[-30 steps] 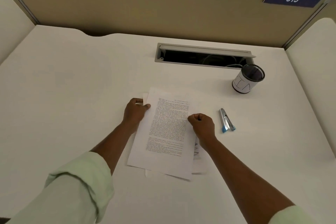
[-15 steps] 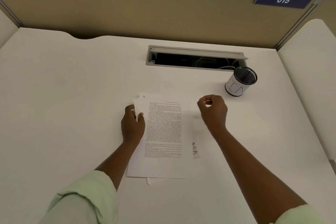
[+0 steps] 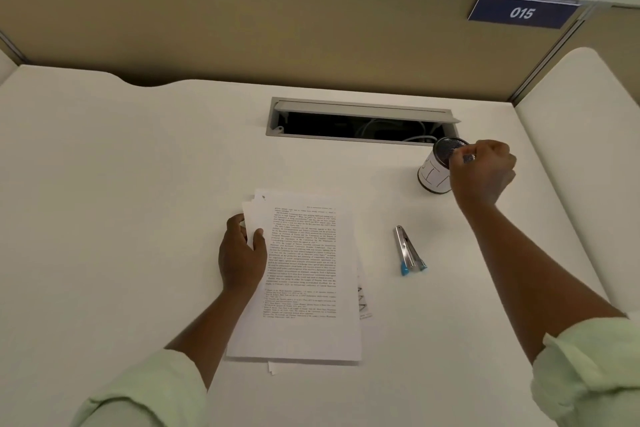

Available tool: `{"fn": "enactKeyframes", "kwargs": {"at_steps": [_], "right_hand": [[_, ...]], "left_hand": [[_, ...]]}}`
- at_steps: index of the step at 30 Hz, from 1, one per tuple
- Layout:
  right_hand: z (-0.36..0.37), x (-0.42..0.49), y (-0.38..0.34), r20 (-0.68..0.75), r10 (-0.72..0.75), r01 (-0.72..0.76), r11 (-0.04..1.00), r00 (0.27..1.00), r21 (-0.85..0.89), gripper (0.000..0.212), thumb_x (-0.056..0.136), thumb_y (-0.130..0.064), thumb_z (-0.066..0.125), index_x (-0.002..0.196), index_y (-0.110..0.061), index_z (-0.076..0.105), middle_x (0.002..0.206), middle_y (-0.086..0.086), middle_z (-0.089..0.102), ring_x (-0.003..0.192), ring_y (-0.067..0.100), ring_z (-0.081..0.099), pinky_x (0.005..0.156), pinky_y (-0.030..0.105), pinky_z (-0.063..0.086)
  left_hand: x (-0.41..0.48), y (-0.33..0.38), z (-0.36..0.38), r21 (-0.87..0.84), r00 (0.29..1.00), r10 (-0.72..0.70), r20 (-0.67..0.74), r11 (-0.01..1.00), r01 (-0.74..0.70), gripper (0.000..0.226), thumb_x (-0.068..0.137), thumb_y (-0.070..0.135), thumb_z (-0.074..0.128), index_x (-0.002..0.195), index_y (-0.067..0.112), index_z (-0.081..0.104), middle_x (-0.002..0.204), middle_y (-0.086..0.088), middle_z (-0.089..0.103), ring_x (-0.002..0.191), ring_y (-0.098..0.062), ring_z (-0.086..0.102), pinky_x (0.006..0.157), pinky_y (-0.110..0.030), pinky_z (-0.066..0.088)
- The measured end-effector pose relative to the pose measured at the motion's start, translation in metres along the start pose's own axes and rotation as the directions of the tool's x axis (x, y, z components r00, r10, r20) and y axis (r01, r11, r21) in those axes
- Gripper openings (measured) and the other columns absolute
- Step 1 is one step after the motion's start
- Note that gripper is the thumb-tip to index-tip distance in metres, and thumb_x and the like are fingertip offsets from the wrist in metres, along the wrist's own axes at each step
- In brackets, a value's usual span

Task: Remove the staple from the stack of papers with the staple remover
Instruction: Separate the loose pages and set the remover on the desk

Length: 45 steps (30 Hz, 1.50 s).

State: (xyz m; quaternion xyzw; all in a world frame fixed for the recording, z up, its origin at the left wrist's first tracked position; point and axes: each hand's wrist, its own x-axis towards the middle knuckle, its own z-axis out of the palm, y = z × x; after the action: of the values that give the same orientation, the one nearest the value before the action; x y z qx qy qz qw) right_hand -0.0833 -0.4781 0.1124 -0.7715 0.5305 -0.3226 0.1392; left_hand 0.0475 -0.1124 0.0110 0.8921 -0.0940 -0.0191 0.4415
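A stack of printed papers (image 3: 304,270) lies in the middle of the white desk (image 3: 138,184), its sheets slightly fanned at the top left corner. My left hand (image 3: 240,253) grips the stack's left edge, thumb on top. To the right of the stack the metal staple remover (image 3: 408,251) with blue tips rests on the desk, untouched. My right hand (image 3: 485,173) hovers at the far right over the rim of a black mesh cup (image 3: 433,173), fingertips pinched together. I cannot make out a staple between them.
Behind the papers an open cable slot (image 3: 360,121) cuts into the desk. A beige partition with a blue "015" sign (image 3: 521,13) closes the back. A white side panel (image 3: 588,149) borders the right.
My right hand has moved from the stack's right edge up and to the right, over the mesh cup. The papers have straightened. The left hand keeps its hold.
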Motion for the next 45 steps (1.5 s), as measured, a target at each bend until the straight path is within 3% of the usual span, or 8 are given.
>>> {"fn": "enactKeyframes", "kwargs": {"at_steps": [10, 15, 19, 25, 28, 32, 39, 45], "right_hand": [[0.009, 0.011, 0.015, 0.125, 0.046, -0.038, 0.997, 0.991, -0.066, 0.033, 0.090, -0.018, 0.053, 0.115, -0.016, 0.074, 0.136, 0.009, 0.058, 0.128, 0.036, 0.044, 0.104, 0.047, 0.032], [0.000, -0.017, -0.003, 0.038, -0.122, 0.118, 0.988, 0.992, 0.095, 0.036, 0.088, -0.029, 0.058, 0.120, -0.014, 0.066, 0.132, 0.012, 0.059, 0.120, 0.035, 0.051, 0.100, 0.042, 0.038], [-0.001, -0.072, -0.016, 0.111, -0.293, 0.246, 0.917, 0.950, 0.313, 0.035, 0.092, -0.028, 0.065, 0.120, -0.008, 0.064, 0.119, 0.013, 0.064, 0.105, 0.027, 0.061, 0.093, 0.029, 0.044], [0.000, -0.171, -0.020, 0.510, -0.107, -0.141, 0.895, 0.853, 0.423, 0.054, 0.091, -0.035, 0.071, 0.137, -0.013, 0.053, 0.127, -0.002, 0.063, 0.103, 0.014, 0.064, 0.081, 0.017, 0.050], [-0.001, -0.198, -0.021, 0.707, -0.016, -0.392, 0.823, 0.707, 0.411, 0.064, 0.087, -0.052, 0.070, 0.141, -0.025, 0.048, 0.127, -0.006, 0.066, 0.108, 0.015, 0.068, 0.089, 0.034, 0.058], [-0.007, -0.220, -0.025, 0.863, -0.033, -0.614, 0.689, 0.504, 0.385, 0.035, 0.096, -0.044, 0.061, 0.127, -0.028, 0.063, 0.119, -0.005, 0.075, 0.104, 0.016, 0.074, 0.095, 0.045, 0.058], [-0.014, -0.247, -0.039, 0.862, 0.027, -0.631, 0.693, 0.506, 0.349, 0.020, 0.101, -0.027, 0.054, 0.116, -0.027, 0.068, 0.110, -0.004, 0.077, 0.101, 0.021, 0.073, 0.093, 0.043, 0.058], [-0.030, -0.238, -0.053, 0.805, -0.077, -0.514, 0.732, 0.589, 0.446, 0.023, 0.099, -0.015, 0.056, 0.114, -0.027, 0.069, 0.113, -0.001, 0.077, 0.103, 0.021, 0.073, 0.096, 0.050, 0.057]], "left_hand": [[0.000, 0.002, -0.002, -0.021, 1.000, -0.009, 0.006, 1.000, 0.010, 0.033, 0.093, 0.016, 0.064, 0.123, 0.007, 0.053, 0.089, 0.004, 0.061, 0.079, -0.021, 0.061, 0.072, -0.033, 0.052], [0.002, 0.008, -0.004, -0.079, 0.992, -0.109, 0.063, 0.990, 0.114, 0.023, 0.094, 0.016, 0.064, 0.115, 0.012, 0.058, 0.084, 0.001, 0.063, 0.079, -0.023, 0.061, 0.073, -0.034, 0.050], [0.001, 0.011, -0.011, -0.254, 0.967, -0.208, 0.150, 0.937, 0.241, 0.011, 0.096, 0.018, 0.061, 0.106, 0.015, 0.066, 0.091, 0.002, 0.067, 0.086, -0.018, 0.062, 0.076, -0.028, 0.050], [0.005, 0.006, -0.031, -0.546, 0.895, -0.237, 0.377, 0.724, 0.422, 0.010, 0.097, 0.012, 0.060, 0.091, 0.018, 0.066, 0.097, -0.007, 0.072, 0.085, -0.022, 0.066, 0.081, -0.038, 0.055], [0.002, 0.006, -0.043, -0.637, 0.854, -0.230, 0.466, 0.584, 0.504, 0.012, 0.098, 0.008, 0.056, 0.094, 0.013, 0.066, 0.096, -0.006, 0.074, 0.083, -0.021, 0.069, 0.078, -0.036, 0.057], [-0.002, 0.008, -0.050, -0.680, 0.824, -0.294, 0.484, 0.466, 0.566, 0.013, 0.099, 0.008, 0.053, 0.098, 0.013, 0.065, 0.098, -0.007, 0.073, 0.087, -0.022, 0.068, 0.085, -0.041, 0.056], [-0.027, 0.008, -0.053, -0.425, 0.811, -0.424, 0.404, 0.697, 0.577, 0.017, 0.102, 0.017, 0.050, 0.117, 0.017, 0.059, 0.111, -0.007, 0.070, 0.097, -0.027, 0.068, 0.088, -0.045, 0.057], [-0.031, 0.028, -0.076, -0.388, 0.905, -0.321, 0.280, 0.824, 0.413, 0.020, 0.098, 0.009, 0.053, 0.112, 0.021, 0.060, 0.110, -0.001, 0.070, 0.100, -0.025, 0.069, 0.088, -0.042, 0.057]]}}
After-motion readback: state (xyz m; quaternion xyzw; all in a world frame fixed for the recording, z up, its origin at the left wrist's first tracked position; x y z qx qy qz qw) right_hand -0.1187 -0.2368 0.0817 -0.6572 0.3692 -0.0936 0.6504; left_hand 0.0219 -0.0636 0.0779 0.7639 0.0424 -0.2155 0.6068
